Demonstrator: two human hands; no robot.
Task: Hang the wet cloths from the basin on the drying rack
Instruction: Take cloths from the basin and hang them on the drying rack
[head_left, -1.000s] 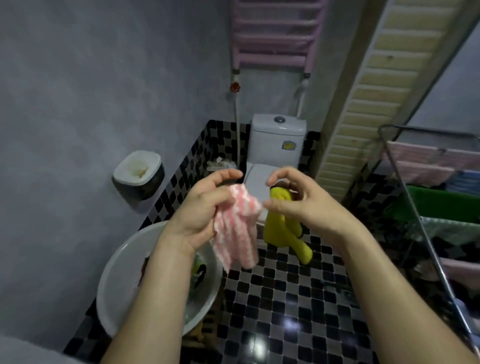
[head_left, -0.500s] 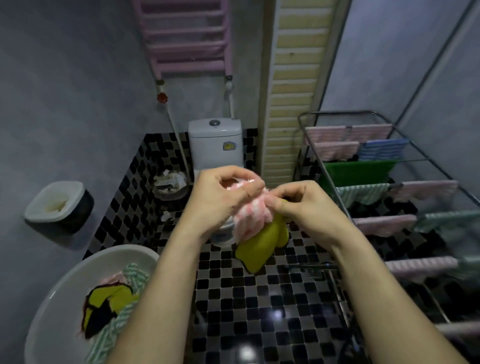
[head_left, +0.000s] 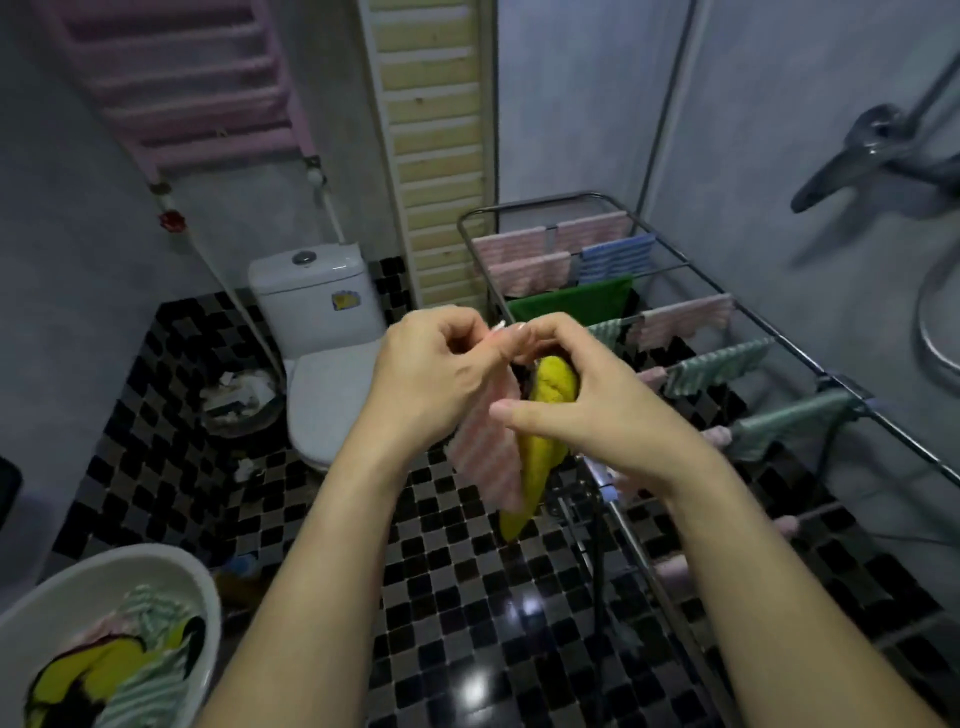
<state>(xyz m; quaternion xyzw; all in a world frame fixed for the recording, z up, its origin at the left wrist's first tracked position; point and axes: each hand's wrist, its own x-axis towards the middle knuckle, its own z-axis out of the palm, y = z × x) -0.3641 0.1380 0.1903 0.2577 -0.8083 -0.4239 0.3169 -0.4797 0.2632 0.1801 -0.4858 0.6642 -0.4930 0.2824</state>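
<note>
Grey walls (head_left: 78, 260) closed in a small bathroom. At the back stood a white toilet (head_left: 317, 312), with a bin (head_left: 239, 400) of rubbish just beside it on the left. A pipe with a red valve (head_left: 171, 221) ran up to a pink radiator (head_left: 182, 88). A slatted wooden panel (head_left: 436, 130) rose between the toilet and the rack (head_left: 545, 200), which filled the right side below a shower tap (head_left: 862, 150). The rack's far rails carried pink, blue and pale green striped cloths and a plain green cloth (head_left: 571, 301). In the lower left corner sat the white basin (head_left: 192, 582), holding a heap of cloths (head_left: 130, 670) in yellow, black, pink and green stripes.

Both hands were held together in the middle, above the floor and just left of the rack, hiding part of its near rails. The left hand (head_left: 431, 379) pinched the top edge of a pink cloth (head_left: 491, 447), which hung down between the wrists. The right hand (head_left: 587, 400) had its fingers curled at that same edge and gripped a yellow cloth (head_left: 543, 452), which hung from under its palm against the pink cloth.

The floor (head_left: 441, 649) was glossy black and grey chequered tile with a bright spot of reflected light, and the same tile climbed the foot of the walls.
</note>
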